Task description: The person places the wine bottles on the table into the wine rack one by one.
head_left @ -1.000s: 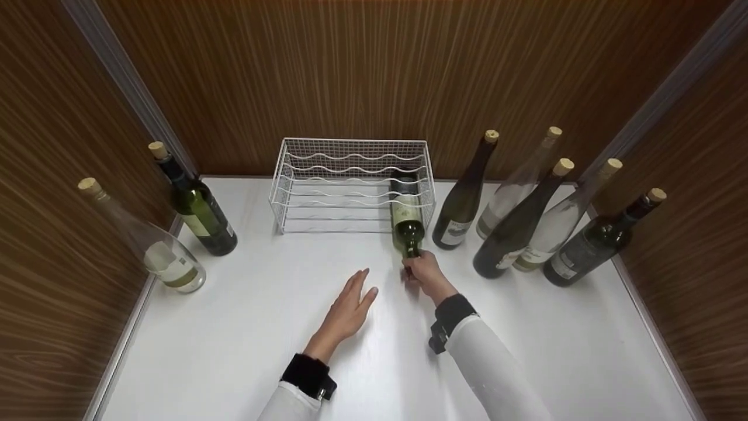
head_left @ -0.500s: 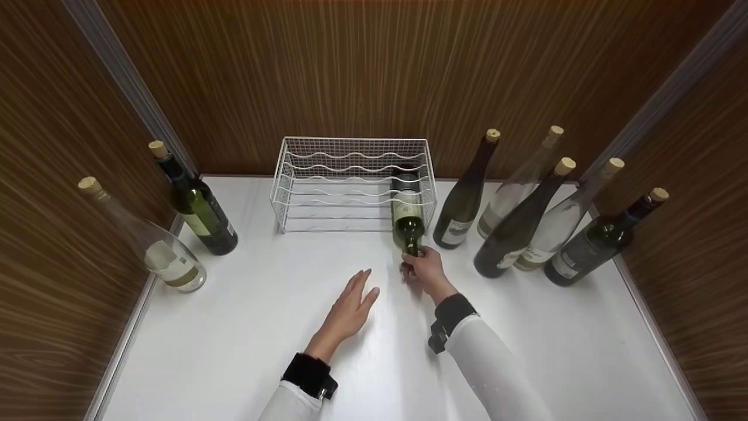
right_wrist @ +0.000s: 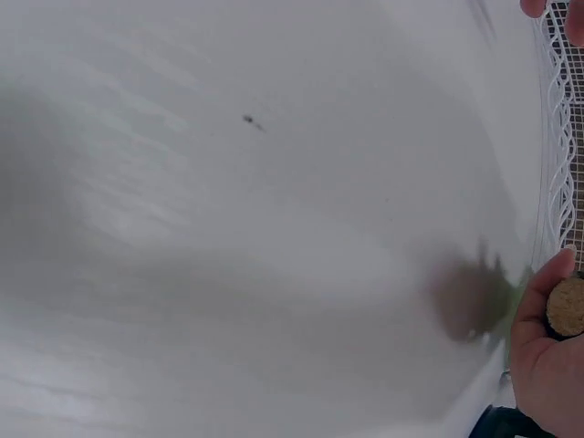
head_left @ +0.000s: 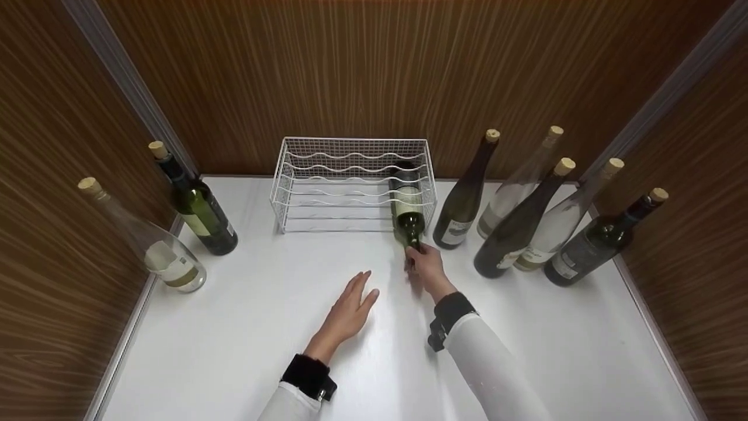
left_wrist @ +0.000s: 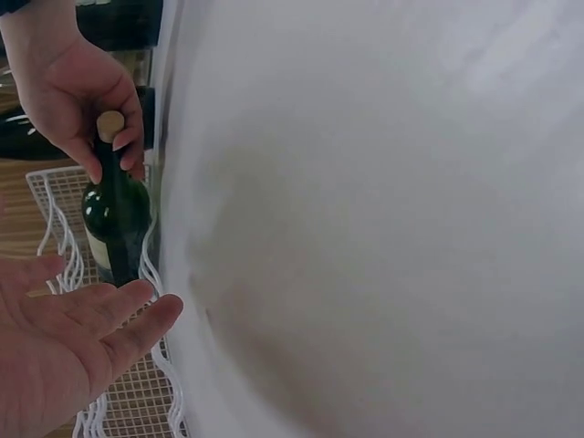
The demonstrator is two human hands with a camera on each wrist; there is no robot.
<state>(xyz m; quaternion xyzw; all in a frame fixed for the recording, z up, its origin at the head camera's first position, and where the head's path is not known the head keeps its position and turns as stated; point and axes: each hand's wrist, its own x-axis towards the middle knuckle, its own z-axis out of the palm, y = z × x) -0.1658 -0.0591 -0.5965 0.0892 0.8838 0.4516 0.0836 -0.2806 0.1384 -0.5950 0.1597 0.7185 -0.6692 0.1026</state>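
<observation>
Head view: right hand (head_left: 426,266) pinches the corked neck of a green bottle (head_left: 407,210) lying on its side in the rightmost slot of the white wire rack (head_left: 350,181), neck sticking out toward the person. Left hand (head_left: 349,310) rests flat on the white tabletop (head_left: 263,327), fingers straight, holding nothing, near the right hand but apart. Five corked bottles (head_left: 526,216) stand right of the rack, two bottles (head_left: 175,228) left of it. Left wrist view: right hand (left_wrist: 78,91) curls around the cork end of the green bottle (left_wrist: 114,214); left hand's fingers (left_wrist: 100,319) loose, just beside the rack. Right wrist view: cork (right_wrist: 566,307) sits between thumb and palm, rack edge (right_wrist: 557,137) above, mostly bare tabletop.
</observation>
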